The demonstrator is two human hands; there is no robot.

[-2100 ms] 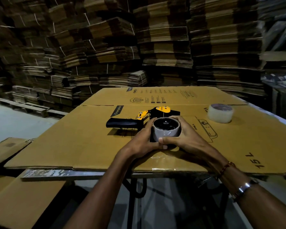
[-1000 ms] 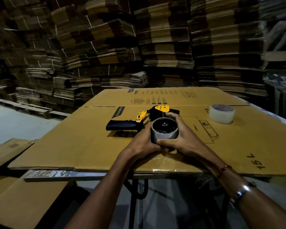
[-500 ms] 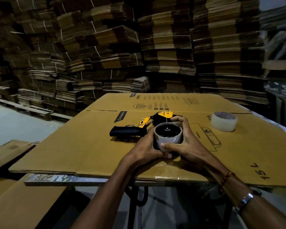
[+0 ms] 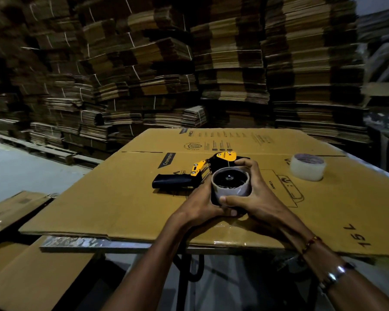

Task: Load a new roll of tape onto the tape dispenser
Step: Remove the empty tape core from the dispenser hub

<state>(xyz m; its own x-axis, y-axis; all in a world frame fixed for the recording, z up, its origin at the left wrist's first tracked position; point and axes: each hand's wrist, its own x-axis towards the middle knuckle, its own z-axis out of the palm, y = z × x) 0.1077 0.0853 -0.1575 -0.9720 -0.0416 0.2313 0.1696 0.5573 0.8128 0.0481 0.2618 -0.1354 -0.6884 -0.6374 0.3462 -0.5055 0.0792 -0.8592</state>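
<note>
A black and yellow tape dispenser [image 4: 190, 176] lies on its side on the flattened cardboard sheet [image 4: 112, 198], handle pointing left. A nearly bare tape core [image 4: 230, 189] sits on the dispenser's wheel, its dark hub facing up. My left hand [image 4: 200, 204] grips the left and near side of this core. My right hand [image 4: 254, 196] wraps it from the right, fingers over the far rim and thumb on the near wall. A fuller clear tape roll [image 4: 307, 166] lies flat on the cardboard to the right, apart from both hands.
The cardboard sheet covers a metal-edged table [image 4: 94, 243] with dark legs beneath. Tall stacks of flattened cartons [image 4: 222, 63] fill the background. More flat cardboard [image 4: 32, 277] lies low at the left, beside a pale floor [image 4: 20, 171].
Both hands have kept their hold on the core on the dispenser. The right fingers have shifted a little over the far rim. The camera has tilted upward slightly.
</note>
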